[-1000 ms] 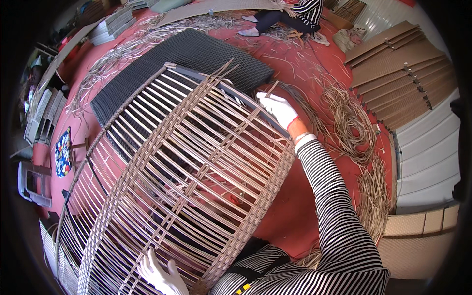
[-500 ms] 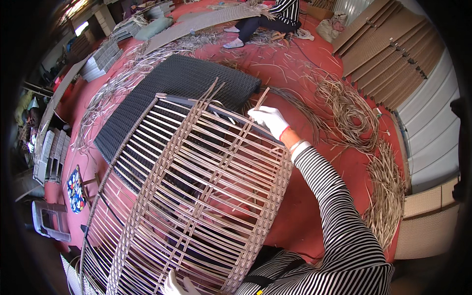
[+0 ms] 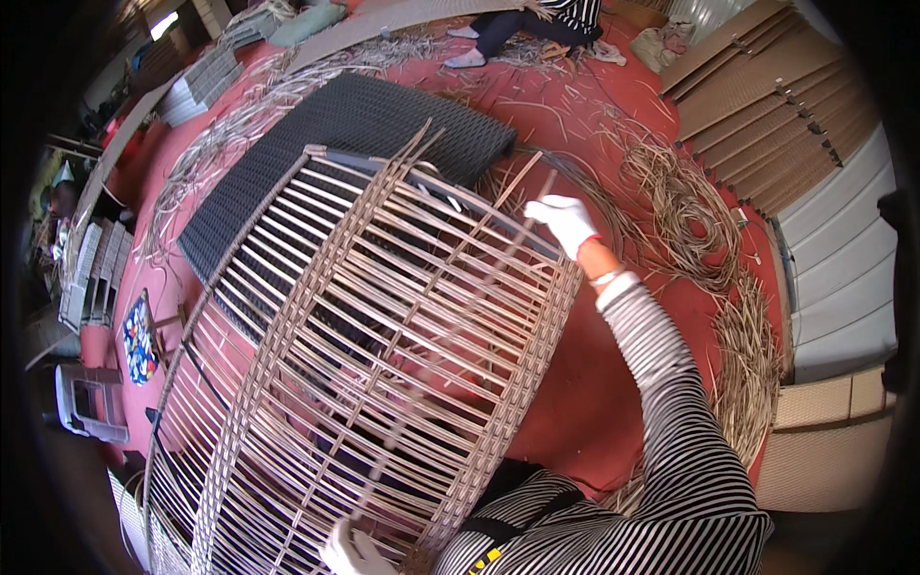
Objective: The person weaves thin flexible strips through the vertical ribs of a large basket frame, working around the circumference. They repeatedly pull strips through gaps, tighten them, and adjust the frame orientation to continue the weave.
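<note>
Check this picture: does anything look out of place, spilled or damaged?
Loose strands lie tangled on the red floor right of the woven frame, looking untidy. A few strand ends jut past the frame's far edge, uneven against its regular weave. No damage is clearly visible.

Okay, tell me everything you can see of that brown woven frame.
The woven frame looks like brown wicker: thin strands with open gaps between them, crossed by braided bands. A dark flat bar edges its far end, where loose ends stick out; the left rim looks wrapped. It sits slanted in front of the person, and a blurred strip spans it between the right hand and left hand; whether either touches the frame is unclear.
</note>
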Motion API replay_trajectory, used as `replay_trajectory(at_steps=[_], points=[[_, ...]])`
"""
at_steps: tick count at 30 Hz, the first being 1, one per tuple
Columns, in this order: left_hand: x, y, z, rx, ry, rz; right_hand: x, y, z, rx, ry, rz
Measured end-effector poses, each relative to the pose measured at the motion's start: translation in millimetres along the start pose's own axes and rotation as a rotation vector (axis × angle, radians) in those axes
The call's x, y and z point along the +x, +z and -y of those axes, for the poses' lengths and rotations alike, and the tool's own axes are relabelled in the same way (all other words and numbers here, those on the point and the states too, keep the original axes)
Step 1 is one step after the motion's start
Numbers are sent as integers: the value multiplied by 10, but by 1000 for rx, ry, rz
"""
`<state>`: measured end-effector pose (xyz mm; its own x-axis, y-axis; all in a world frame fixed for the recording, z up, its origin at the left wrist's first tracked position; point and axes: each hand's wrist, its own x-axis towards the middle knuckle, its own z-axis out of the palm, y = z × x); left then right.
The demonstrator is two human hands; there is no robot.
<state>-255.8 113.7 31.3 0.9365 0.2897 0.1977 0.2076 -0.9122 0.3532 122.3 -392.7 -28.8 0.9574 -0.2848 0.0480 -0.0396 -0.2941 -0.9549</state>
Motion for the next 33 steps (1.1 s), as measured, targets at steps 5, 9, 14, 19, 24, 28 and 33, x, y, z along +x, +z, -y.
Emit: replay_trajectory(at_steps=[5, 9, 14, 19, 24, 28, 33], points=[[-585, -43, -29, -183, 24, 109, -518, -533, -291, 119, 261, -8], [-713, -107, -11, -178, 1, 235, -391, -540, -505, 354, 212, 149], [-594, -390, -44, -326, -232, -17, -307, -459, 58, -1153, -47, -334], [-540, -666, 488, 314, -6, -128, -1132, 180, 698, -599, -627, 56], [-1157, -577, 712, 332, -35, -2, -1943, 566, 411, -900, -862, 210], [-1308, -679, 758, 299, -123, 111, -1973, 465, 443, -826, -797, 182], [-1088, -808, 1264, 228, -214, -184, -1552, 336, 735, -958, -775, 50]])
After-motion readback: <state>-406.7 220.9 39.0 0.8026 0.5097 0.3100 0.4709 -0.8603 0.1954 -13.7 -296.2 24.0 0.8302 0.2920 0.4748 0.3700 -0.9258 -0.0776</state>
